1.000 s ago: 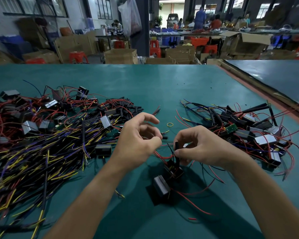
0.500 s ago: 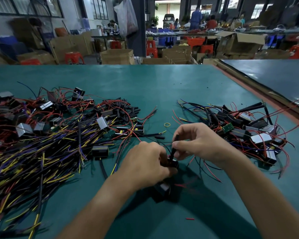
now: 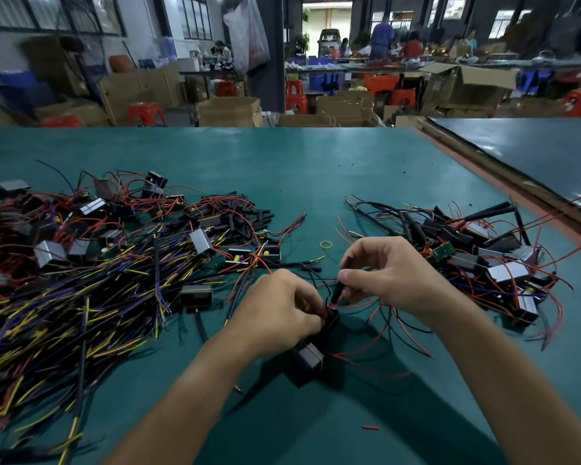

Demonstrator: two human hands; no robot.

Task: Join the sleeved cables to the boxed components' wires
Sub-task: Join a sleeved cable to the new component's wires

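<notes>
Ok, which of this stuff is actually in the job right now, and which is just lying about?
In the job: left hand gripping a black part; right hand pinching a black sleeve; red wire between them; grey-topped box below.
Lying about: yellow rubber band; red scrap; wire heap on the left; box heap on the right.

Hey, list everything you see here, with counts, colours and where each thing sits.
table: one, green, underneath
wire pile: one, multicoloured, left
second pile: one, black and red, right
boxed components: many, grey or black, both piles
sleeve pieces: many, black, behind left pile
rubber band: one, yellow, between piles
wire scrap: one, red, near side
cardboard boxes: several, brown, background
left hand: one, grips a black component
right hand: one, pinches black sleeved cable
</notes>
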